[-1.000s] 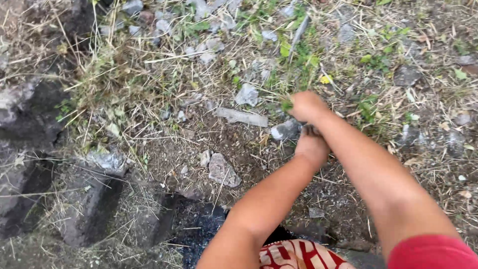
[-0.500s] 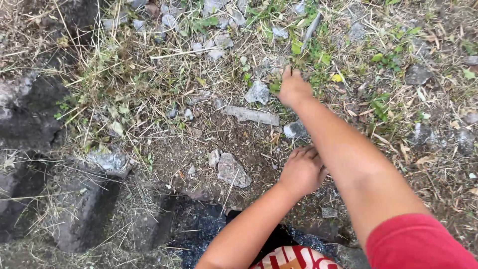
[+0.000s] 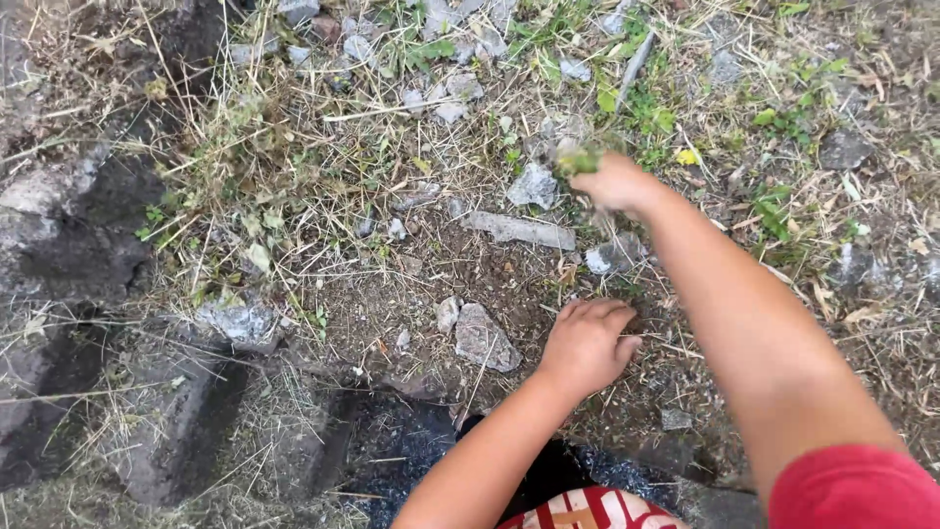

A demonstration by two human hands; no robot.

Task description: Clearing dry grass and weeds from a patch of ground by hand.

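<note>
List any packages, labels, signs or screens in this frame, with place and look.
None in view: only bare soil, dry grass, grey stones and the person's two hands, the right hand closed on a green tuft, the left hand on the ground.

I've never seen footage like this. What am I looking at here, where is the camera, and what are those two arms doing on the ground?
There is no machine here: these are a person's two bare arms, filmed by a camera worn on the head and looking down. The ground is bare brown soil with dry straw, patches of green weeds and scattered grey stones, such as the flat grey stone and the long pale stone sliver. Dark rock slabs lie at the left. The right hand is raised, closed around a small tuft of green weeds. The left hand rests on the soil with fingers curled; whether it holds anything cannot be seen.
</note>
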